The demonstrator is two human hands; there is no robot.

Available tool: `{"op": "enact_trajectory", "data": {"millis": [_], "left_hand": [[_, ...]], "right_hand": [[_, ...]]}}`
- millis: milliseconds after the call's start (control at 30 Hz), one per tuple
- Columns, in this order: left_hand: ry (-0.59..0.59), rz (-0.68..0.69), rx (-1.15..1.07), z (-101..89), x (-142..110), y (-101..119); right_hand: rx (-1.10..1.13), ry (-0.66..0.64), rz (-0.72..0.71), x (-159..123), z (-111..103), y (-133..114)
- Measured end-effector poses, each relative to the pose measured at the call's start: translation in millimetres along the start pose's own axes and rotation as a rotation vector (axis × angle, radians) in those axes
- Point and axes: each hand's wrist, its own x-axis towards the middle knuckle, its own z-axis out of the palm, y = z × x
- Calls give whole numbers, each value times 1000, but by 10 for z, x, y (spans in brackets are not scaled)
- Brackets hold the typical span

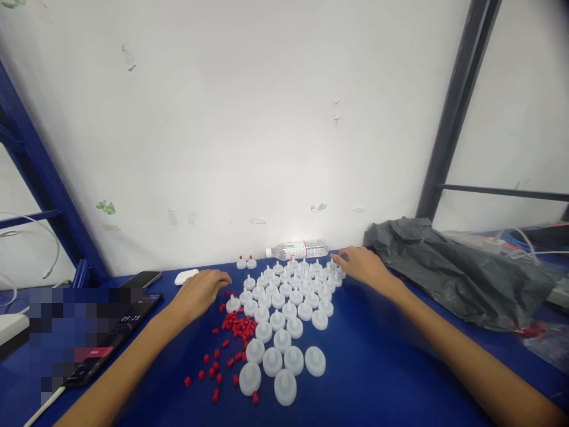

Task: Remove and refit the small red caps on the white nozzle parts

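Many white caps with pointed nozzles (pixel 288 309) stand in a cluster on the blue tabletop (pixel 364 373). Small red tip caps (pixel 240 325) lie loose to their left. My left hand (pixel 200 292) hovers over the red tip caps' far end, fingers bent down and drawn together; whatever is between the fingertips is hidden. At the cluster's far right edge, my right hand (pixel 361 264) has its thumb and fingertips closed at the nozzle of a white nozzle cap (pixel 331 265). Two white nozzle caps with red tips (pixel 246 262) stand apart near the wall.
A clear plastic bottle (pixel 302 249) lies along the wall behind the cluster. Dark grey plastic sheeting (pixel 435 267) covers the right side. Two phones, one lit (pixel 115 338) and one dark (pixel 141 279), and a white rounded object (pixel 186 276) lie at left.
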Motion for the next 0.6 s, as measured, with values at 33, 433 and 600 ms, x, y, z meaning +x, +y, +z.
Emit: {"op": "enact_trajectory", "data": {"millis": [33, 433, 600], "left_hand": [[22, -13, 10, -13, 12, 1], [76, -66, 84, 150, 742, 151], [151, -93, 34, -38, 652, 208]], "right_hand": [[2, 7, -1, -5, -7, -4], [62, 129, -58, -126, -130, -135], [152, 175, -187, -249, -221, -330]]}}
